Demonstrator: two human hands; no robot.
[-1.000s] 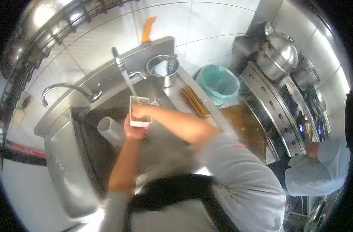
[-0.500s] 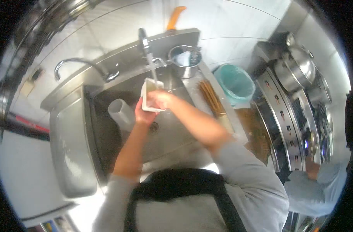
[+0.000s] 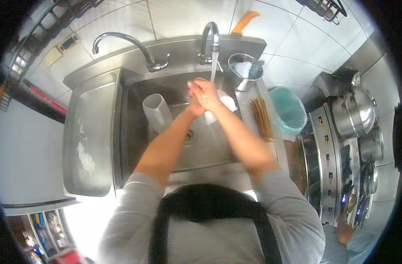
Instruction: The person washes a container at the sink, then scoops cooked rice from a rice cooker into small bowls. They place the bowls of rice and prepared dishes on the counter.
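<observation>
Over steel sink (image 3: 201, 152), tiled wall (image 3: 276, 37) behind.

The right forearm (image 3: 240, 135) hides part of the white container (image 3: 228, 103).

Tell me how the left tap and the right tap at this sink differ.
The right tap is pouring a stream of water; the left tap shows none.
The right tap's spout hooks down over the basin, while the left tap's spout reaches out sideways to the left.
Both are shiny metal with curved spouts.
</observation>
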